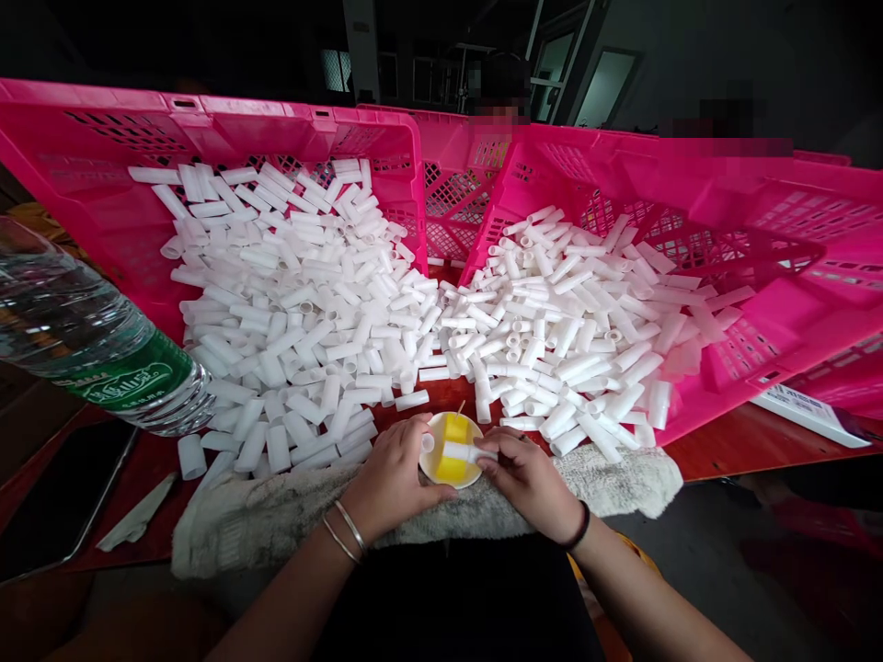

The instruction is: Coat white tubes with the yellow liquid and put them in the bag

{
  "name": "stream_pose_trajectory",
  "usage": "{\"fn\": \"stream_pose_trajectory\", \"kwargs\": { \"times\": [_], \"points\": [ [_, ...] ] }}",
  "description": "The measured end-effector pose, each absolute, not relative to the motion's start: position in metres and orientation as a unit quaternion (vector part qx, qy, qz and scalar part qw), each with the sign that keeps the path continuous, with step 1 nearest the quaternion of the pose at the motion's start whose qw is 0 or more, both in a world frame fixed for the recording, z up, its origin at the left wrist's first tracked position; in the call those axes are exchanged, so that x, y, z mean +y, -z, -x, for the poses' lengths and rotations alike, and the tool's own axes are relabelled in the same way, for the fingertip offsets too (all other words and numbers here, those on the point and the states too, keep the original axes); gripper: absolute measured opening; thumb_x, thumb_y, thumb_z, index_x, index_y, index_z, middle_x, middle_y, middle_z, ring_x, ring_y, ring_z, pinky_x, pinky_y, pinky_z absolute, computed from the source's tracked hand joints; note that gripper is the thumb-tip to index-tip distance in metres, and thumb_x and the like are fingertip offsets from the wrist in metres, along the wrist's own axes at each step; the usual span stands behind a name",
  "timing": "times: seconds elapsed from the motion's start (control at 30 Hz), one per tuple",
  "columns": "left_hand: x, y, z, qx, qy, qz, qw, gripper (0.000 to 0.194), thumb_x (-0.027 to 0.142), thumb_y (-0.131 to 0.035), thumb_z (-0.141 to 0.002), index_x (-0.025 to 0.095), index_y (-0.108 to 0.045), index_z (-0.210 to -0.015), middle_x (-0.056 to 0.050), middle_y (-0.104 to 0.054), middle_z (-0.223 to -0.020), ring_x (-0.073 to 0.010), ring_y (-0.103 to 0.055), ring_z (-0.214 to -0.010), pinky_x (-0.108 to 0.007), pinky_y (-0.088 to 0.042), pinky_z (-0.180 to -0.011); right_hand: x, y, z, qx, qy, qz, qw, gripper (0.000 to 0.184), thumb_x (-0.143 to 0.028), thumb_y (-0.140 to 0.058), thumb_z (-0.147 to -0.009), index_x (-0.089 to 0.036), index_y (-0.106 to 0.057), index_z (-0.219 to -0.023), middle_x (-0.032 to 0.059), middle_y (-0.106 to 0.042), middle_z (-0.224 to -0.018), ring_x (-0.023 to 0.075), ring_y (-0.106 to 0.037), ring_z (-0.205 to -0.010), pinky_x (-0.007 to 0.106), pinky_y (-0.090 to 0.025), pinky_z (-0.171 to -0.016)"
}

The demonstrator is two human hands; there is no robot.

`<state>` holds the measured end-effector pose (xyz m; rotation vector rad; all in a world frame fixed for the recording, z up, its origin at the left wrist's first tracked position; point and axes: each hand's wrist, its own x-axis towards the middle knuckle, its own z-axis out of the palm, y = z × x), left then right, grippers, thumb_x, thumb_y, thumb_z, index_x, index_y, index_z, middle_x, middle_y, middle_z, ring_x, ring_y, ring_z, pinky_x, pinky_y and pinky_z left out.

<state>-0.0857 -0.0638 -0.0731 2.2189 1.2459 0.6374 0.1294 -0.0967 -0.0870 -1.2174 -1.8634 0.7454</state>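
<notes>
My left hand (390, 478) rests on a folded towel (276, 515), fingers curled against the left rim of a small pale dish (431, 464) that holds a yellow sponge (453, 430). My right hand (524, 473) pinches a short white plastic tube (461, 451) and lays it across the sponge. Two heaps of the same white tubes lie just beyond, one on the left (296, 313) and one on the right (572, 322).
Two pink plastic crates, left (89, 156) and right (793, 267), are tipped toward me on a red table (717, 450). A clear water bottle (89, 340) lies at the left, a dark phone (65, 496) below it. A person sits behind the crates.
</notes>
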Motion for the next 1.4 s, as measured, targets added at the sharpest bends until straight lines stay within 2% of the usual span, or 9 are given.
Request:
{"fn": "stream_pose_trajectory", "kwargs": {
  "times": [0.13,0.37,0.47,0.63,0.73,0.83,1.17,1.3,1.4],
  "points": [
    [-0.062,0.073,0.086,0.461,-0.237,-0.811,0.27,0.068,0.039,-0.084,-0.053,0.021,-0.049,-0.108,-0.011,-0.055,-0.124,-0.0313,-0.051,-0.114,-0.049,-0.043,-0.096,-0.101,0.092,-0.131,-0.806,-0.167,0.422,0.38,0.019,-0.012,-0.048,-0.087,-0.021,-0.061,-0.097,0.009,-0.054,-0.101,0.0191,-0.054,-0.099,0.035,-0.049,-0.084],
    [-0.062,0.074,0.087,0.477,-0.226,-0.796,0.296,0.074,0.038,-0.084,-0.054,0.021,-0.046,-0.115,-0.012,-0.055,-0.124,-0.0302,-0.05,-0.115,-0.048,-0.042,-0.098,-0.11,0.098,-0.123,-0.632,-0.405,0.499,0.432,0.028,-0.029,-0.051,-0.089,-0.02,-0.05,-0.115,0.0075,-0.063,-0.093,0.0168,-0.063,-0.081,0.029,-0.055,-0.067],
    [-0.061,0.075,0.086,0.478,-0.225,-0.794,0.3,0.073,0.038,-0.084,-0.053,0.021,-0.047,-0.113,-0.011,-0.056,-0.122,-0.0307,-0.05,-0.115,-0.048,-0.043,-0.097,-0.11,0.099,-0.123,-0.716,-0.242,0.496,0.426,0.016,-0.021,-0.053,-0.088,-0.019,-0.061,-0.101,0.0086,-0.063,-0.097,0.0182,-0.061,-0.092,0.033,-0.054,-0.08],
    [-0.063,0.07,0.091,0.448,-0.234,-0.814,0.286,0.065,0.04,-0.083,-0.054,0.019,-0.047,-0.103,-0.017,-0.046,-0.132,-0.0349,-0.042,-0.124,-0.051,-0.039,-0.102,-0.11,0.107,-0.126,-0.828,-0.019,0.398,0.393,0.029,-0.008,-0.051,-0.085,-0.021,-0.06,-0.109,0.0088,-0.058,-0.105,0.0203,-0.054,-0.1,0.036,-0.052,-0.083],
    [-0.068,0.056,0.1,0.449,-0.267,-0.804,0.284,0.036,0.036,-0.059,-0.082,0.018,-0.043,-0.109,-0.017,-0.038,-0.139,-0.0292,-0.038,-0.129,-0.045,-0.041,-0.102,-0.109,0.102,-0.123,-0.778,-0.114,0.423,0.451,0.024,-0.01,-0.052,-0.085,-0.021,-0.056,-0.105,0.0091,-0.058,-0.105,0.0197,-0.056,-0.098,0.036,-0.051,-0.082],
    [-0.074,0.038,0.108,0.459,-0.252,-0.805,0.278,0.025,0.025,-0.034,-0.094,0.019,-0.039,-0.118,-0.012,-0.053,-0.121,-0.0206,-0.053,-0.113,-0.038,-0.047,-0.094,-0.112,0.085,-0.116,-0.634,-0.293,0.462,0.548,0.015,-0.02,-0.055,-0.086,-0.022,-0.054,-0.101,0.0055,-0.06,-0.093,0.0152,-0.06,-0.083,0.029,-0.053,-0.071],
    [-0.103,0.003,0.096,0.341,-0.189,-0.921,0.022,0.027,0.02,-0.039,-0.094,0.017,-0.051,-0.117,-0.008,-0.063,-0.1,-0.0248,-0.057,-0.091,-0.041,-0.049,-0.078,-0.13,0.023,-0.113,-0.567,-0.496,0.471,0.459,0.021,-0.036,-0.056,-0.086,-0.017,-0.061,-0.094,-0.0002,-0.056,-0.071,0.0077,-0.049,-0.058,0.019,-0.041,-0.051],
    [-0.114,-0.002,0.088,0.357,-0.204,-0.901,0.142,0.027,0.026,-0.04,-0.093,0.014,-0.054,-0.113,-0.01,-0.063,-0.095,-0.0234,-0.057,-0.085,-0.038,-0.047,-0.073,-0.133,0.015,-0.121,-0.681,-0.354,0.474,0.431,0.02,-0.03,-0.045,-0.092,-0.017,-0.059,-0.086,0.0,-0.057,-0.068,0.0088,-0.051,-0.059,0.021,-0.042,-0.056],
    [-0.121,-0.004,0.08,0.38,-0.212,-0.812,0.39,0.023,0.032,-0.046,-0.089,0.016,-0.06,-0.097,-0.005,-0.062,-0.084,-0.0176,-0.055,-0.076,-0.031,-0.044,-0.07,-0.135,0.012,-0.124,-0.766,-0.184,0.417,0.453,0.018,-0.02,-0.042,-0.092,-0.017,-0.058,-0.084,0.0027,-0.063,-0.074,0.0115,-0.057,-0.068,0.023,-0.044,-0.064]
  ]
}}
